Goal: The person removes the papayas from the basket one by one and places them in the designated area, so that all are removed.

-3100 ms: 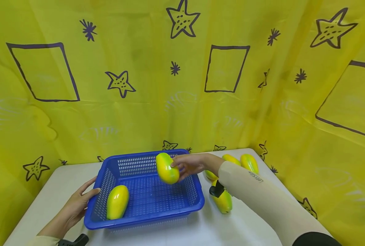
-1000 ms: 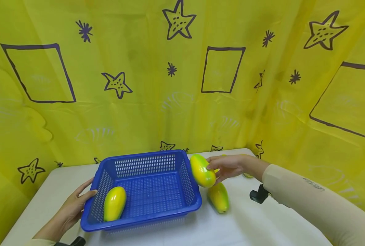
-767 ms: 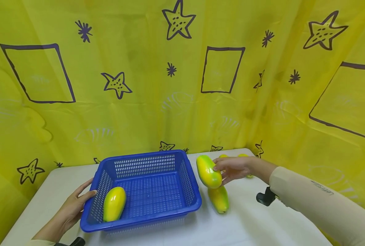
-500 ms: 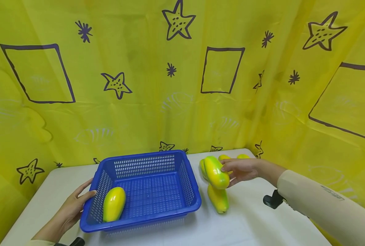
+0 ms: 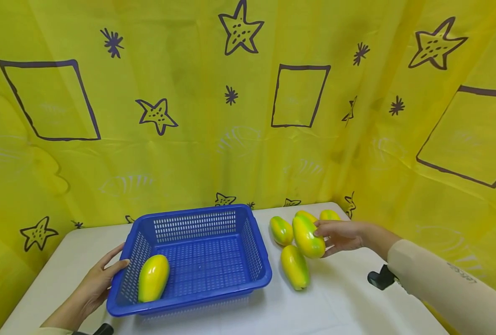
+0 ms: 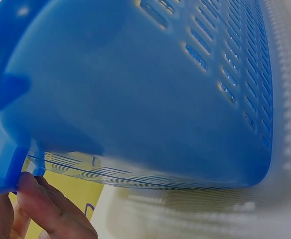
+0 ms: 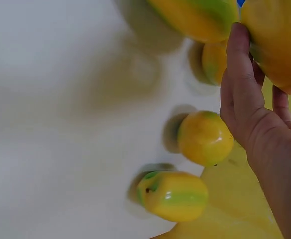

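Observation:
In the head view my left hand point(image 5: 98, 284) grips the left rim of a blue plastic basket point(image 5: 181, 303), thumb over the edge. The left wrist view shows that hand's fingertips point(image 6: 41, 206) at the basket's point(image 6: 110, 94) rim. Inside the basket, at its left end, lies one yellow mango point(image 5: 153, 278). My right hand point(image 5: 343, 236) holds another yellow-green mango point(image 5: 308, 236) between thumb and fingers, over the table right of the basket. Close by the held fruit, one mango point(image 5: 294, 267) lies in front and another point(image 5: 281, 231) to its left.
Two more mangoes, a rear one point(image 5: 305, 215) and a right one point(image 5: 329, 215), lie toward the back of the white table point(image 5: 335, 298). A yellow curtain point(image 5: 189, 163) with drawn stars hangs behind and at both sides.
My right hand has carried the mango from above the basket out to the right, over the other mangoes on the table. My left hand has stayed on the basket's rim.

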`<action>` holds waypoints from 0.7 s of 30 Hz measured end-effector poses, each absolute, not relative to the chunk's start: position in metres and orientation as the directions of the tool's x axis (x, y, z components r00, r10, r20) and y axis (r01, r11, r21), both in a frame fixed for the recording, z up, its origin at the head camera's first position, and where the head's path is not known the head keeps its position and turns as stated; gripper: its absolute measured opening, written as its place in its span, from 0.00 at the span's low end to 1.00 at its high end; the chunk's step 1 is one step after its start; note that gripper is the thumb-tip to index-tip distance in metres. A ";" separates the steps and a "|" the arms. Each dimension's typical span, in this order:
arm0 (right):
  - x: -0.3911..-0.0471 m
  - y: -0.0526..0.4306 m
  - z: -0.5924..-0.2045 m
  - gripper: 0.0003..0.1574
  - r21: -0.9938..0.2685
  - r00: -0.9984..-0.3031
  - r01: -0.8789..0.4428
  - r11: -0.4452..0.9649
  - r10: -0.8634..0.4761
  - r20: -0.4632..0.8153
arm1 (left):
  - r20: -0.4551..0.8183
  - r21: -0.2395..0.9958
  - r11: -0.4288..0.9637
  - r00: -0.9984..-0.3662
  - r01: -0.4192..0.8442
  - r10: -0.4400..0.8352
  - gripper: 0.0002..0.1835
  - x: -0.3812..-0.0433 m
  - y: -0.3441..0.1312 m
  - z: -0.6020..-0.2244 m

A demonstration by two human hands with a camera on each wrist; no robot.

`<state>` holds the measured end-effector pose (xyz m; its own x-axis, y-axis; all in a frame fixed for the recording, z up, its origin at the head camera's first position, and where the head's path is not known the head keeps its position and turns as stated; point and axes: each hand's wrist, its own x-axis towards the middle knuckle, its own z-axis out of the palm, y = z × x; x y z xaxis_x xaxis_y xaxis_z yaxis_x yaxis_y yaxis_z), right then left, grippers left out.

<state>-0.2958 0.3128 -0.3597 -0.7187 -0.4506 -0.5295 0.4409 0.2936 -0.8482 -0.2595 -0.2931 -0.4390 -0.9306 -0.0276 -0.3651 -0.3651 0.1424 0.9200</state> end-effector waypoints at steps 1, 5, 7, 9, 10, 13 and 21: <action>-0.295 0.315 -0.362 0.42 -0.848 -0.722 0.441 0.295 -0.444 -0.530 | -0.365 0.920 0.143 -0.931 -0.365 -0.027 0.45 -0.260 -0.293 -0.439; -0.294 0.322 -0.371 0.44 -0.844 -0.738 0.437 0.310 -0.414 -0.534 | -0.364 0.920 0.149 -0.931 -0.363 -0.026 0.44 -0.259 -0.293 -0.439; -0.293 0.326 -0.375 0.45 -0.840 -0.750 0.437 0.321 -0.385 -0.538 | -0.363 0.920 0.146 -0.931 -0.363 -0.026 0.44 -0.259 -0.293 -0.438; -0.292 0.329 -0.379 0.46 -0.835 -0.760 0.437 0.334 -0.360 -0.542 | -0.364 0.921 0.139 -0.931 -0.363 -0.023 0.44 -0.259 -0.293 -0.438; -0.291 0.331 -0.381 0.46 -0.832 -0.763 0.440 0.337 -0.348 -0.544 | -0.364 0.922 0.135 -0.931 -0.363 -0.022 0.45 -0.259 -0.293 -0.438; -0.289 0.335 -0.386 0.46 -0.828 -0.761 0.446 0.339 -0.344 -0.550 | -0.363 0.923 0.129 -0.931 -0.363 -0.020 0.44 -0.260 -0.294 -0.439; -0.285 0.342 -0.403 0.44 -0.811 -0.762 0.479 0.336 -0.300 -0.574 | -0.366 0.919 0.144 -0.930 -0.366 -0.028 0.44 -0.260 -0.293 -0.440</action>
<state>-0.2851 0.3419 -0.4033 -0.7621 -0.3000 -0.5738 0.4786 0.3358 -0.8113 -0.2598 -0.2926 -0.4398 -0.9301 -0.0277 -0.3663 -0.3663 0.1440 0.9193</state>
